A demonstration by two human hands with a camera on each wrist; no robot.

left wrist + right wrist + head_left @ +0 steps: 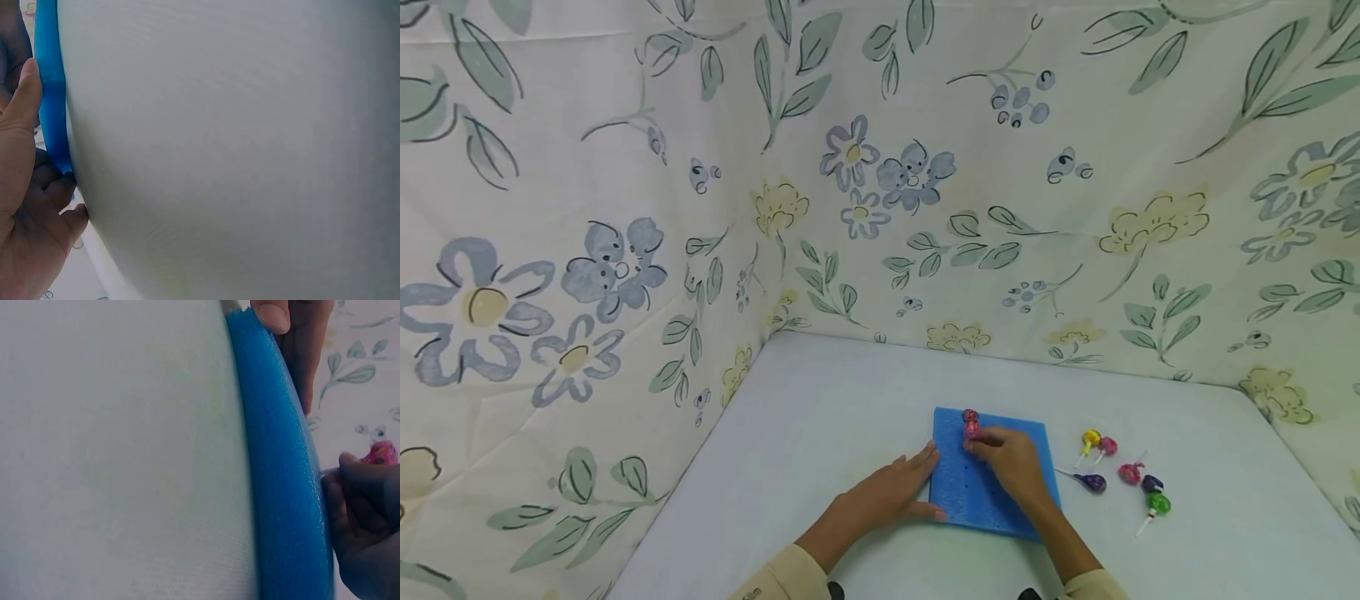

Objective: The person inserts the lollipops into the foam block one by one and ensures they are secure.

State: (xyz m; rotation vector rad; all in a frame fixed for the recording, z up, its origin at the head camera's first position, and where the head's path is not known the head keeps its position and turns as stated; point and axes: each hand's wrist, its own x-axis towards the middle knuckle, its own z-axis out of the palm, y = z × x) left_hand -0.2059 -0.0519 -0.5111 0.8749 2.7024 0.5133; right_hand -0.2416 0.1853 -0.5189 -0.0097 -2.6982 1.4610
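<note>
A flat blue foam block (955, 487) lies on the white table with small holes in its top. My right hand (1015, 467) is over it, thumb and fingers pinching a lollipop (971, 417) in a red and pink wrapper near the block's far edge. In the right wrist view the stick of this lollipop (381, 453) points down to the foam's top. My left hand (887, 492) rests against the block's left side, fingers extended along it, with the thumb at the near left corner. The left wrist view shows that thumb (25, 94) against the blue side.
Right of the block lie several loose lollipops: a yellow one (1091, 438), a pink one (1108, 447), a long purple one (1092, 482), a red-pink one (1129, 473), a dark one (1152, 483) and a green one (1159, 503). Floral cloth (925, 275) hangs behind the table.
</note>
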